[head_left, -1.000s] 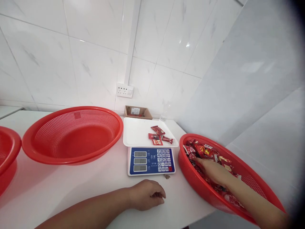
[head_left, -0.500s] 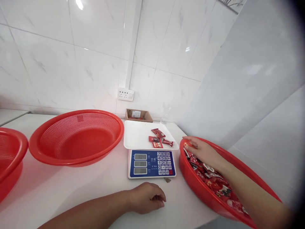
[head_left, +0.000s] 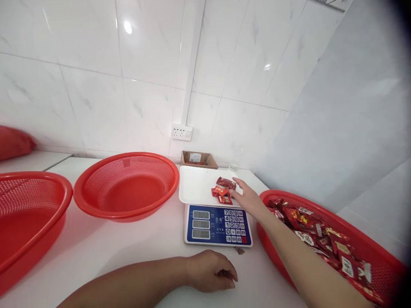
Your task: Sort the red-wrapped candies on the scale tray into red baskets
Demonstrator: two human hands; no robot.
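My right hand (head_left: 249,200) reaches over the right part of the scale's white tray (head_left: 195,185). Its thumb and fingers are spread beside several small red snack packets (head_left: 224,193), with the fingertips at or very near them; I see nothing gripped. Under the tray is the digital scale (head_left: 218,226), with a blue keypad panel and three displays. On the table in front of the scale rests my left hand (head_left: 210,271), loosely curled and holding nothing visible. To the right, a red basket (head_left: 272,252) holds many red and dark packets (head_left: 317,235), partly covered by my right forearm.
A red mesh basket (head_left: 80,188) stands left of the scale, and another red basket (head_left: 61,214) is at the far left. Behind the tray is a small cardboard box (head_left: 210,161). A wall socket (head_left: 182,132) sits above it. A red bag (head_left: 16,143) lies back left.
My right hand has moved left from the right basket to the tray, where the packets are now arranged differently. The left hand stays curled on the table. The view has shifted left.
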